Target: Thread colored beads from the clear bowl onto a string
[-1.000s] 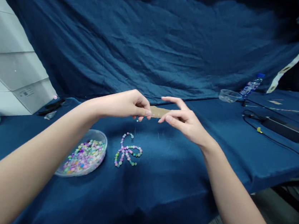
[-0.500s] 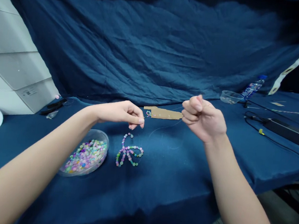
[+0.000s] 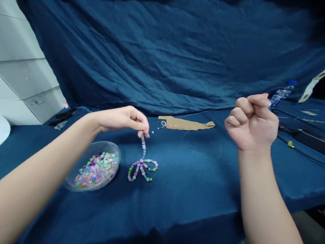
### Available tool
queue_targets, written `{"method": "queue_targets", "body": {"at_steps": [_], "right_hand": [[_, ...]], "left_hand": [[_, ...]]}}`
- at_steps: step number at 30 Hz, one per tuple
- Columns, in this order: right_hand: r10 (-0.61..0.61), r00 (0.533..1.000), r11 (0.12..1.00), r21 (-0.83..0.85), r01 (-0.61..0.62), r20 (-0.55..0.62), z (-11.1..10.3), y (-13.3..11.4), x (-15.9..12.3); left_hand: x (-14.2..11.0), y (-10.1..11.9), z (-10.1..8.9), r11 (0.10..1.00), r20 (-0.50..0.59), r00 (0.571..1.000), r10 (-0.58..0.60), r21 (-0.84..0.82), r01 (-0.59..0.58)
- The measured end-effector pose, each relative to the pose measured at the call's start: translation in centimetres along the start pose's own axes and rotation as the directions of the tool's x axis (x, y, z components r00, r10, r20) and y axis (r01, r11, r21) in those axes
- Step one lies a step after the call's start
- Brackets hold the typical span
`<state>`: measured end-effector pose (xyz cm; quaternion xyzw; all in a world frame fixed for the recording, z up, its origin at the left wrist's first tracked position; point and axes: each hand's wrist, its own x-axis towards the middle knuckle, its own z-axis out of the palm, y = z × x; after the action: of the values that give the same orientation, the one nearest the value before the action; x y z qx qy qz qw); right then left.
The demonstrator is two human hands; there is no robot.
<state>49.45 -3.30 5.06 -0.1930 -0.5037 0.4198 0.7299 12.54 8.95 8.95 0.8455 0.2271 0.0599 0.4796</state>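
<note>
My left hand (image 3: pixel 134 122) is closed in a pinch on the upper end of a beaded strand (image 3: pixel 144 147). That end rises from the blue cloth, while the lower part lies in several loops of pastel beads. My right hand (image 3: pixel 252 118) is raised at the right, its thumb and forefinger pinched together. A thin clear thread (image 3: pixel 210 110) runs up toward the right hand, and its exact grip point is hard to see. Left of the strand stands a clear plastic bowl (image 3: pixel 119 160) of loose pastel beads, partly behind my left forearm.
A torn cardboard strip (image 3: pixel 190 125) lies farther back, with a small beaded piece (image 3: pixel 163 124) at its left end. A water bottle (image 3: pixel 283 94) and a black adapter (image 3: pixel 318 143) with cables are at right. White boxes (image 3: pixel 24 67) stand at left.
My right hand has moved right and up, away from the left. My left hand now grips the strand's top end, which has been lifted and straightened from its earlier curl.
</note>
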Motion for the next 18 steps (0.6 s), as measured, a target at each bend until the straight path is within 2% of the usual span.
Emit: {"method": "queue_targets", "body": {"at_steps": [3,5,10,11,12,15,18], "right_hand": [[0.048,0.998,0.998,0.028,-0.049,0.036,-0.4,0.4,0.0],[0.090,0.995,0.994,0.064,-0.092,0.039,-0.4,0.9,-0.1],[0.137,0.989,0.984,0.105,-0.142,0.049,0.7,1.4,0.0],[0.140,0.989,0.986,0.085,-0.144,0.044,1.0,1.3,0.0],[0.142,0.989,0.988,0.057,-0.144,0.037,1.3,1.3,0.0],[0.142,0.990,0.988,-0.056,-0.141,0.018,2.4,1.1,0.0],[0.149,0.988,0.982,-0.124,-0.143,0.045,3.3,1.0,0.1]], "left_hand": [[-1.3,1.3,-1.3,0.993,-0.126,0.988,0.092,-0.056,-0.100],[-2.0,2.6,-2.0,0.971,-0.244,0.951,0.190,-0.095,-0.218],[-3.2,7.1,-2.6,0.914,-0.325,0.877,0.354,-0.079,-0.399],[-3.4,8.2,-2.6,0.909,-0.314,0.872,0.375,-0.060,-0.412],[-3.6,9.2,-2.6,0.927,-0.325,0.883,0.338,-0.048,-0.372],[-4.1,11.7,-2.6,0.908,-0.371,0.840,0.396,0.023,-0.418],[-4.0,13.4,-3.1,0.881,-0.442,0.769,0.461,0.123,-0.457]]}}
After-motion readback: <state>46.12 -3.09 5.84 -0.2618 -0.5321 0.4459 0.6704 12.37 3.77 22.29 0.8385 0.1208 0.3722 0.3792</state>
